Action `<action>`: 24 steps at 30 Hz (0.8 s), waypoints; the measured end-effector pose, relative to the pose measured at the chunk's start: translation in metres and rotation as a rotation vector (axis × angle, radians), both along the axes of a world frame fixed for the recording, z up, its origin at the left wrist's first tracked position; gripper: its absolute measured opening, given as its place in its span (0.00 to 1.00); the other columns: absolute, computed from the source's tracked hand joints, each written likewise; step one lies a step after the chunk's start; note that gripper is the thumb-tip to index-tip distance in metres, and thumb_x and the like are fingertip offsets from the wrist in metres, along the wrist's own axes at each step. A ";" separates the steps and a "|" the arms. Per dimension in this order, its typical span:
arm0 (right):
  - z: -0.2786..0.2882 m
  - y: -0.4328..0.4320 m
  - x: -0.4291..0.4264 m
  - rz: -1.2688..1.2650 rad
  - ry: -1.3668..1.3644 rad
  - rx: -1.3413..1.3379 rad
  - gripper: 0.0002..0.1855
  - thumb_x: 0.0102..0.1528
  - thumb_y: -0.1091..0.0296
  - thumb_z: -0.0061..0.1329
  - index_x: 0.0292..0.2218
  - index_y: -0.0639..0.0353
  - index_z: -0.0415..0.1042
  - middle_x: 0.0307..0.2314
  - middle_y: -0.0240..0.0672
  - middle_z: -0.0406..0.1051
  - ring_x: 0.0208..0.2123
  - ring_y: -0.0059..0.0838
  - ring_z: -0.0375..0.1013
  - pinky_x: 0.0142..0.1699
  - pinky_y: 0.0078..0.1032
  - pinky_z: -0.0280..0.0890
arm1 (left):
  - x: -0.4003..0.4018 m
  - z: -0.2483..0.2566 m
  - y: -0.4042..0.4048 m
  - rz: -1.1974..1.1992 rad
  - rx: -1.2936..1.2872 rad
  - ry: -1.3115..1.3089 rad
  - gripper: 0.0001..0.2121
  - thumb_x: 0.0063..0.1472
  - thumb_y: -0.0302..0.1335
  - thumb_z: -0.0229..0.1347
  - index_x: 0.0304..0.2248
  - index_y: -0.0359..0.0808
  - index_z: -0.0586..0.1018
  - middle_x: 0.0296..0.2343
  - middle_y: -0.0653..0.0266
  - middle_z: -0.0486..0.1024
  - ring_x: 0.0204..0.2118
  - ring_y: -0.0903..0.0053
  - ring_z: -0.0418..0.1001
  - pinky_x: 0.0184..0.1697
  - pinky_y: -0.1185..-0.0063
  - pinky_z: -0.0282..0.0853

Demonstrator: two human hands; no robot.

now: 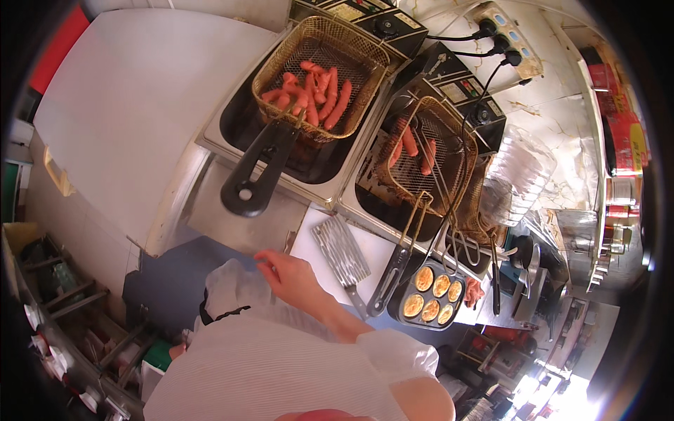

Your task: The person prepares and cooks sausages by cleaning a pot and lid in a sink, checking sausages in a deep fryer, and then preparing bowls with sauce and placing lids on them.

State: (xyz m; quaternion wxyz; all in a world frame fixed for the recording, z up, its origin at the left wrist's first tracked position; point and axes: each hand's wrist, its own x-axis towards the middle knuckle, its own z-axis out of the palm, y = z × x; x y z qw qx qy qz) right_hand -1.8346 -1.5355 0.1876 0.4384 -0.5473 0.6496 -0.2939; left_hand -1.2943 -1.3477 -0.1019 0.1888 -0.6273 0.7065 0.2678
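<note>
My right hand (287, 276) hovers near the front of the counter with its fingers loosely bent and apart, holding nothing. Beside it a cleaver (342, 252) lies on a white cutting board (305, 231). Of my left side, only a sliver of skin shows past my shirt; whether it is hand or arm is unclear. Beyond the cleaver, a wire fryer basket (363, 52) with a black handle (253, 179) holds several sausages (311, 94) over a fryer. A second basket (447, 179) to its right holds a few sausages (409, 141), its handle reaching past the board.
A dark moulded pan (416, 322) with several egg-like rounds (423, 279) sits right of the second basket's handle. Black plugs fill a power strip (505, 39) at the back. A white tabletop (131, 94) spans the left. Stacked clear plastic containers (518, 173) stand right of the fryers.
</note>
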 end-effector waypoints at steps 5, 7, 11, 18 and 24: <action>-0.007 -0.008 -0.007 -0.009 -0.033 -0.003 0.08 0.48 0.68 0.41 0.33 0.56 0.65 0.19 0.35 0.67 0.20 0.31 0.67 0.26 0.24 0.61 | -0.004 0.010 -0.007 -0.045 -0.017 -0.020 0.07 0.42 0.30 0.49 0.14 0.38 0.65 0.09 0.55 0.63 0.12 0.60 0.62 0.14 0.68 0.56; -0.006 -0.013 -0.010 -0.013 -0.054 0.005 0.08 0.48 0.68 0.40 0.33 0.56 0.65 0.19 0.36 0.67 0.20 0.32 0.66 0.26 0.24 0.60 | -0.004 0.012 -0.013 -0.070 -0.029 -0.026 0.07 0.41 0.30 0.49 0.14 0.38 0.65 0.10 0.55 0.63 0.12 0.59 0.62 0.15 0.68 0.56; -0.008 -0.017 -0.017 -0.041 -0.085 0.014 0.08 0.48 0.68 0.40 0.33 0.56 0.65 0.18 0.36 0.66 0.20 0.32 0.66 0.26 0.24 0.60 | -0.003 0.016 -0.028 -0.116 -0.066 -0.040 0.07 0.41 0.30 0.49 0.14 0.38 0.65 0.10 0.54 0.63 0.12 0.58 0.62 0.15 0.67 0.57; -0.009 -0.023 -0.018 -0.033 -0.080 0.023 0.07 0.48 0.68 0.40 0.32 0.57 0.65 0.20 0.36 0.68 0.21 0.35 0.67 0.26 0.26 0.61 | -0.008 0.025 -0.042 -0.142 -0.009 -0.033 0.07 0.40 0.31 0.50 0.15 0.38 0.66 0.11 0.54 0.65 0.14 0.58 0.64 0.17 0.68 0.59; -0.010 -0.026 -0.018 -0.039 -0.092 0.029 0.08 0.48 0.67 0.40 0.31 0.56 0.65 0.22 0.36 0.68 0.23 0.36 0.68 0.27 0.27 0.62 | -0.009 0.034 -0.047 -0.147 0.009 -0.041 0.07 0.40 0.31 0.50 0.15 0.38 0.66 0.10 0.56 0.65 0.14 0.61 0.65 0.17 0.69 0.59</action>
